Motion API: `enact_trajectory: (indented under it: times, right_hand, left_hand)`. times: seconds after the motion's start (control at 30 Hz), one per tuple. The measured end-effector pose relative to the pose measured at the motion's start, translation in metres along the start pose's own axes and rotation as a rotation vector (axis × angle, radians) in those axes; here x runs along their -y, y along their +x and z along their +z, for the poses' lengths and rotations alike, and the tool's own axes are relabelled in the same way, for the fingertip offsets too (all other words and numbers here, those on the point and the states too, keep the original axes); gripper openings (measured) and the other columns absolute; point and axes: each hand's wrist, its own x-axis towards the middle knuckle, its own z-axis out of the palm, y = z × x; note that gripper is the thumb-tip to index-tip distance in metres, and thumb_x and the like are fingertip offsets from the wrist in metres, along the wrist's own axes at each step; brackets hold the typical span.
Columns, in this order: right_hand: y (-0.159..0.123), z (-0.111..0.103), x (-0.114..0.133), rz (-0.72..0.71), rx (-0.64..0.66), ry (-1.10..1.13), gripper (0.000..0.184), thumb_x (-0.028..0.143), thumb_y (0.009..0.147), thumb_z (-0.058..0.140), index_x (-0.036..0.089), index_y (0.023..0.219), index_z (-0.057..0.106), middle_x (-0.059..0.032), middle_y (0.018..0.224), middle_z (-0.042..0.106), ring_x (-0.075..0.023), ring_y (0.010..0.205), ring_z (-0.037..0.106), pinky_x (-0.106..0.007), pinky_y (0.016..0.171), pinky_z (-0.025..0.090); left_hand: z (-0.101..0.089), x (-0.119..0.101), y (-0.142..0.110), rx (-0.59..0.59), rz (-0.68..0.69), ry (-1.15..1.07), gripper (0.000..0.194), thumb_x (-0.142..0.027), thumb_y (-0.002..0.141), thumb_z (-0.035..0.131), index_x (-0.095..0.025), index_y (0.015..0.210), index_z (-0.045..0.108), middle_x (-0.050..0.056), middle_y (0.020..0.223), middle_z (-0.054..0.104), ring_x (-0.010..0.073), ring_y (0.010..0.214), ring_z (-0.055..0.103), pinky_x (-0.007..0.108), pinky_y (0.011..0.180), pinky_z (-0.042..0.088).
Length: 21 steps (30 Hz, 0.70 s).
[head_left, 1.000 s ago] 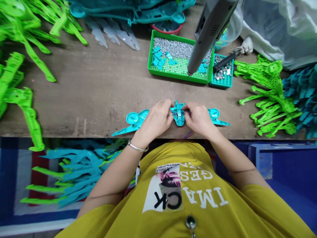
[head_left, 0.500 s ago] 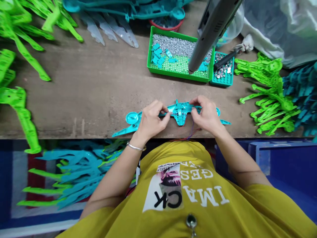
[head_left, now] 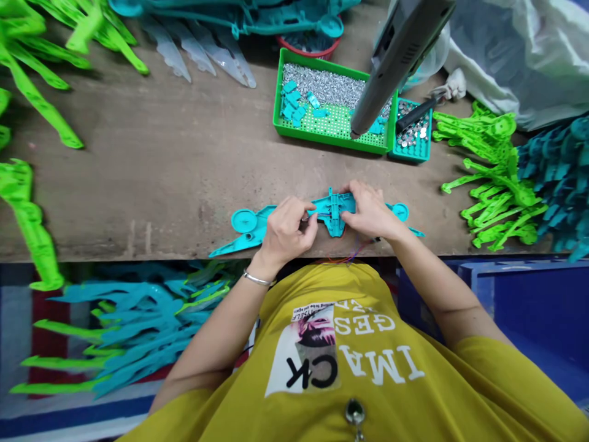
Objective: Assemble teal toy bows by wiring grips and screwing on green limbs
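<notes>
A long teal plastic shell (head_left: pixel 254 230) with round ends lies across the bench's front edge, its ribbed inner side facing up. Over its left half, my left hand (head_left: pixel 289 228) has thumb and forefinger pinched together, where a thin wire seems to run from the fingertips toward the middle. Just right of the raised centre, my right hand (head_left: pixel 368 212) grips the shell, fingers on the far edge and thumb on the near side. Thin red and purple wires (head_left: pixel 353 253) trail below the shell near my shirt. My fingers and palms cover parts of the shell.
Behind the shell stands a green tray (head_left: pixel 331 142) of screws and small teal pieces, beside a smaller tray (head_left: pixel 409 155) of metal discs. A grey electric screwdriver (head_left: pixel 384 73) hangs above them. Green plastic parts (head_left: pixel 499 178) are piled right; others (head_left: pixel 34 227) lie left.
My right hand has moved slightly left, closer to the shell's centre, uncovering more of its right end. My left hand has shifted slightly right and down, still pinching.
</notes>
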Motion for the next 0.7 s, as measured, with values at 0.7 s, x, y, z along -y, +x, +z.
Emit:
enact_trajectory:
  times: [0.7]
  right_hand:
    - [0.011, -0.010, -0.007, 0.016, 0.093, 0.124, 0.043, 0.017, 0.075, 0.068, 0.018, 0.117, 0.063, -0.0088, 0.118, 0.073, -0.0252, 0.104, 0.067, -0.037, 0.092, 0.049]
  left_hand:
    - [0.007, 0.002, -0.007, -0.064, 0.004, 0.017, 0.009, -0.018, 0.085, 0.055, -0.023, 0.090, 0.061, 0.001, 0.072, 0.061, 0.0209, 0.081, 0.068, 0.042, 0.092, 0.060]
